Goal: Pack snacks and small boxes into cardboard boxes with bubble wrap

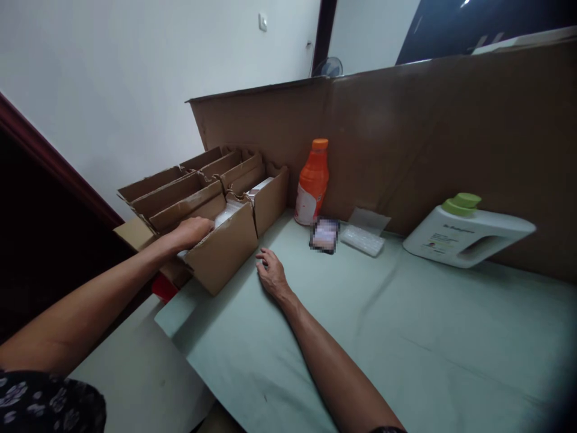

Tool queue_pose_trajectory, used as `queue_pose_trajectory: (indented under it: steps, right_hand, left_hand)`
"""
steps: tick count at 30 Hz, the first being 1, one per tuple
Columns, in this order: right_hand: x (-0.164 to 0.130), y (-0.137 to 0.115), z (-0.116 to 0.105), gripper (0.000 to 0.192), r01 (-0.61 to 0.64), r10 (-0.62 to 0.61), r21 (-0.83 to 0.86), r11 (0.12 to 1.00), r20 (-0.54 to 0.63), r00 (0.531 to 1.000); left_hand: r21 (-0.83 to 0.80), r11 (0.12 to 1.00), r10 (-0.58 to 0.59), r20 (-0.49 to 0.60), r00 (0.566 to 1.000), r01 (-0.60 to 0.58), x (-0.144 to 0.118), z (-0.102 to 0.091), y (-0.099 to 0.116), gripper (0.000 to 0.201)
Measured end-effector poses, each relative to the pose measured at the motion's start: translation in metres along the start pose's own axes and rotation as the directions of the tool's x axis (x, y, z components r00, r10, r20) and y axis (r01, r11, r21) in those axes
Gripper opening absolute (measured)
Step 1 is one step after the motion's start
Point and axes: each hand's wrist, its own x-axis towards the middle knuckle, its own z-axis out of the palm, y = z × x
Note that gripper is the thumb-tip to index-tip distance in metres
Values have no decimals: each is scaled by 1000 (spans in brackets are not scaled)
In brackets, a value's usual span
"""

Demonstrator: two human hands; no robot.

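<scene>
My left hand [195, 231] reaches into the front compartment of a divided cardboard box [228, 246] on the left of the table. Its fingers are hidden inside, beside a clear bubble-wrap packet [228, 211], and whether they grip anything does not show. My right hand [271, 273] rests on the pale green tablecloth [324, 313] just right of the box, fingers loosely bent and apart, with nothing in them. In the compartment behind, a white packet [260, 186] sticks up.
An orange bottle [314, 180] stands by the cardboard back wall [383, 138]. Before it lie a blurred-out phone-sized item [324, 234] and a clear bubble-wrap pouch [364, 237]. A white jug with a green cap [451, 237] leans at the right.
</scene>
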Motion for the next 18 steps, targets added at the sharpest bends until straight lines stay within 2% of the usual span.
queue_pose_trajectory:
  steps: [3, 5, 7, 9, 10, 12, 13, 14, 15, 17, 18]
  right_hand:
    - [1, -8, -2, 22, -24, 23, 31, 999, 3, 1000]
    - [4, -15, -8, 20, -41, 42, 62, 997, -3, 999]
    - [8, -25, -17, 20, -59, 60, 101, 993, -11, 998]
    - [9, -41, -31, 26, -70, 71, 145, 987, -2, 997]
    - [8, -52, -39, 31, -71, 70, 164, 984, 10, 997]
    - [0, -81, -55, 46, -48, 35, 237, 970, 57, 998]
    - [-5, -98, -63, 56, -24, -1, 292, 956, 88, 996]
    - [-11, -114, -70, 66, -1, -44, 347, 938, 123, 991]
    - [-18, -128, -77, 70, 16, -76, 388, 921, 141, 987]
    - [-27, -145, -92, 64, 10, -56, 414, 910, 100, 993]
    - [-28, -146, -102, 57, -23, 2, 401, 916, 54, 999]
  left_hand:
    - [-67, 998, -23, -91, 996, 17, 3, -2, -5, 16]
    - [-130, 991, -49, -166, 985, 27, 0, -13, -14, 16]
    - [-201, 979, -77, -259, 963, 25, -11, -29, -24, 26]
    - [-357, 932, -103, -422, 901, -60, -30, -44, -26, 36]
    - [-430, 892, -115, -517, 848, -141, -40, -48, -21, 37]
    - [-473, 826, -117, -678, 726, -308, -60, -47, 2, 31]
    - [-426, 833, -80, -725, 684, -354, -69, -42, 20, 25]
    - [-346, 864, -8, -736, 677, -366, -76, -34, 40, 19]
    - [-285, 870, 96, -702, 706, -403, -81, -26, 61, 14]
    - [-235, 812, 336, -561, 756, -535, -84, -12, 95, 12]
    - [-251, 761, 427, -501, 753, -598, -82, -11, 105, 15]
